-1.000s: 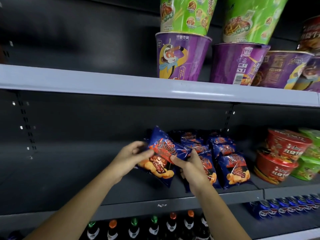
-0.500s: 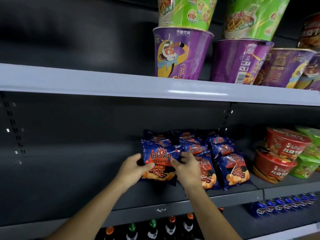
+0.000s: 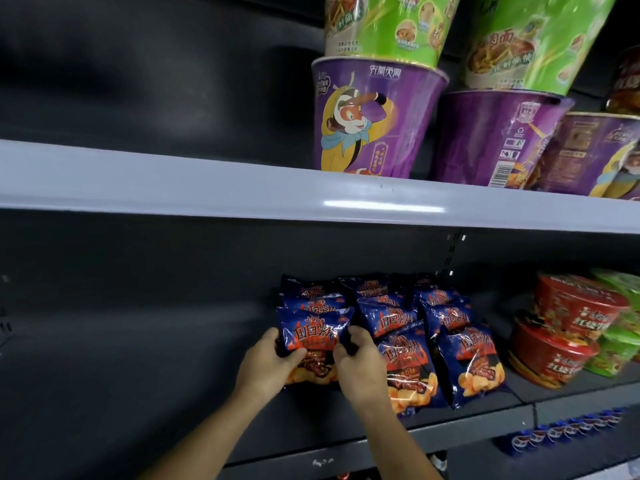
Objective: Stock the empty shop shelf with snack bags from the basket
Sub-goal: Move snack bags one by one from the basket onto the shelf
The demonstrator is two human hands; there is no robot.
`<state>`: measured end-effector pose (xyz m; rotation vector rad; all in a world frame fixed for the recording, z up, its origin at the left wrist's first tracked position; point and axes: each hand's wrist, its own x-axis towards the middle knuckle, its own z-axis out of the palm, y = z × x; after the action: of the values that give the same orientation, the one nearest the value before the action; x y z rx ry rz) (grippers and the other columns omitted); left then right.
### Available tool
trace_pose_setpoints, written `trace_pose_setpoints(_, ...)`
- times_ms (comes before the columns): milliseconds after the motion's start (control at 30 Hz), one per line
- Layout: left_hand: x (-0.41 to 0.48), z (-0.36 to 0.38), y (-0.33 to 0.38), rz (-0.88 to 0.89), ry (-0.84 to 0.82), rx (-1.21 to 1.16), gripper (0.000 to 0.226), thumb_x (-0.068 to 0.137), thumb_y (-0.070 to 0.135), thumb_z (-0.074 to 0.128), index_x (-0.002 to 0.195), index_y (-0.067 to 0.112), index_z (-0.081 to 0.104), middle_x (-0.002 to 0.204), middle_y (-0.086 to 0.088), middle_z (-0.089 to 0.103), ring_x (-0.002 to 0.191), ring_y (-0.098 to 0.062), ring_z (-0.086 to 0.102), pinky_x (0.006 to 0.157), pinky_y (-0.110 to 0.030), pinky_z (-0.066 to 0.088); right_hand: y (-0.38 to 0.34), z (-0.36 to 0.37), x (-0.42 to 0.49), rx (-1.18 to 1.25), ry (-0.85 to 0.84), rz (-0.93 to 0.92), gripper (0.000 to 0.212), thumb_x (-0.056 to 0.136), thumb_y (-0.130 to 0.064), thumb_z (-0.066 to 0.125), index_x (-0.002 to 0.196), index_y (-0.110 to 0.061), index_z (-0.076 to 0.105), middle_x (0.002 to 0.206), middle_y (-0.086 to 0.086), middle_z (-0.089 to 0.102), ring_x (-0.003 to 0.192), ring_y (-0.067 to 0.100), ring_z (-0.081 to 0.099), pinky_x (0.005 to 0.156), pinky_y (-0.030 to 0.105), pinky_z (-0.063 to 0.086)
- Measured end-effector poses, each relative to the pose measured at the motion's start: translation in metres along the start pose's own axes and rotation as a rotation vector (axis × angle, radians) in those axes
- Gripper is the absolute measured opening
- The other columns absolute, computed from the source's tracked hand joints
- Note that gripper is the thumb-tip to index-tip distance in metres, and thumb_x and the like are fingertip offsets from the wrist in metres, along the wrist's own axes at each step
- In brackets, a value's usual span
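1. Snack bag (image 3: 313, 332): dk blue foil w/ red-orange print, chips pictured at btm. Stands upright on the middle shelf (image 3: 156, 393), at the near end of the leftmost column, gripped on both side edges.
2. Left hand (image 3: 268, 363): on the bag's left edge. Thumb lies across the front, fingers (image 3: 292, 356) clamped on the bag. The rest are hidden behind it.
3. Right hand (image 3: 358, 367): on the bag's right edge. Fingers (image 3: 341, 348) are curled and pinch the foil. The back of the hand overlaps the next column's front pack.
4. Stocked bags (image 3: 408, 362): same product, three columns running near to far, incl. the held one. Packs touch and overlap. Far-end qty can't be told.
5. Shelf area left of the bags: bare dk surface.
6. Red bowls (image 3: 568, 327): noodle bowls, stacked two high, right of the bags on the same level.
7. Green bowls (image 3: 620, 344): far right, partly cut off.
8. Upper shelf (image 3: 173, 181): grey front lip.
9. Purple cups (image 3: 374, 123): lg noodle cups on the upper shelf, right half.
10. Green cups (image 3: 388, 26): stacked on the purple ones.
11. Blue cans (image 3: 568, 427): row on the level below, right.
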<state>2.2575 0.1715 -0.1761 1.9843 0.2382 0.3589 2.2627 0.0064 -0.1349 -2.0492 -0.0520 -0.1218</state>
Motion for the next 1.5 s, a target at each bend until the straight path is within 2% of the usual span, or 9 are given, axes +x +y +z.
trace_pose_setpoints(333,-0.001,-0.006,0.005,0.020,0.035,0.070,0.043,0.078,0.037,0.081,0.107,0.025,0.051,0.096,0.010,0.063,0.087,-0.007,0.063,0.073,-0.030,0.052,0.003,0.000,-0.007,0.047,0.065,0.010,0.037,0.099,-0.015,0.055,0.136,-0.018,0.056,0.134,0.001,0.058,0.120,0.019,0.058,0.103,0.036,0.050)
trace_pose_setpoints(467,-0.011,-0.012,0.007,0.016,0.046,0.056,0.048,0.078,0.039,0.082,0.109,0.030,0.047,0.102,0.007,0.058,0.093,-0.010,0.061,0.082,-0.034,0.055,0.002,-0.006,-0.014,0.114,0.080,0.022,0.026,0.099,-0.007,0.051,0.121,-0.018,0.060,0.099,0.000,0.068,0.081,0.008,0.063,0.060,0.007,0.046)
trace_pose_setpoints(567,-0.021,-0.017,0.014,0.032,0.105,0.071,0.047,0.079,0.039,0.080,0.111,0.030,0.047,0.102,0.006,0.056,0.091,-0.007,0.057,0.080,-0.030,0.052,0.000,-0.012,-0.019,0.177,0.086,0.026,0.020,0.101,-0.009,0.051,0.115,-0.021,0.059,0.084,-0.005,0.066,0.071,0.007,0.061,0.052,0.010,0.044)
trace_pose_setpoints(700,-0.036,-0.020,0.030,0.073,0.147,0.079,0.030,0.084,0.033,0.077,0.101,0.023,0.054,0.088,0.002,0.059,0.080,-0.012,0.059,0.064,-0.026,0.049,-0.005,-0.023,-0.030,0.222,0.066,0.018,0.018,0.101,-0.010,0.052,0.111,-0.021,0.062,0.086,0.004,0.071,0.080,0.022,0.070,0.070,0.033,0.059)
trace_pose_setpoints(800,-0.052,-0.014,0.049,0.101,0.115,0.039,0.019,0.087,0.029,0.074,0.093,0.022,0.057,0.078,0.002,0.059,0.068,-0.012,0.058,0.054,-0.020,0.047,-0.006,-0.037,-0.040,0.255,0.063,-0.002,0.021,0.099,-0.007,0.053,0.098,-0.027,0.062,0.085,0.005,0.070,0.081,0.032,0.071,0.076,0.048,0.060)
trace_pose_setpoints(933,-0.072,0.013,0.078,0.156,0.072,0.025,0.017,0.088,0.028,0.073,0.082,0.023,0.058,0.061,0.009,0.059,0.056,-0.001,0.054,0.058,-0.024,0.045,0.004,-0.073,-0.051,0.309,0.074,-0.024,0.020,0.099,-0.006,0.052,0.093,-0.022,0.062,0.083,0.006,0.068,0.067,0.016,0.063,0.059,0.032,0.056)
trace_pose_setpoints(1033,-0.091,0.050,0.101,0.206,-0.014,0.018,0.017,0.089,0.032,0.072,0.080,0.026,0.058,0.065,0.007,0.060,0.058,-0.002,0.055,0.058,-0.018,0.044,0.022,-0.111,-0.062,0.317,0.120,-0.021,0.019,0.098,-0.008,0.052,0.093,-0.022,0.064,0.080,0.007,0.069,0.067,0.018,0.064,0.060,0.037,0.056)
trace_pose_setpoints(1200,-0.138,0.143,0.128,0.282,-0.224,-0.003,0.020,0.090,0.026,0.070,0.075,0.020,0.059,0.057,0.009,0.050,0.055,-0.007,0.045,0.059,-0.029,0.036,0.091,-0.188,-0.088,0.336,0.266,0.033,0.027,0.096,-0.011,0.056,0.079,-0.029,0.065,0.070,0.000,0.066,0.066,0.021,0.062,0.065,0.040,0.052)
trace_pose_setpoints(1500,-0.233,0.318,0.077,0.112,-0.741,0.193,0.022,0.093,0.030,0.066,0.078,0.016,0.060,0.069,-0.018,0.060,0.056,-0.020,0.051,0.058,-0.034,0.040,0.294,-0.284,-0.168,0.404,0.510,0.496,0.012,0.089,-0.023,0.061,0.078,-0.018,0.064,0.067,0.006,0.069,0.062,0.023,0.062,0.063,0.037,0.050)
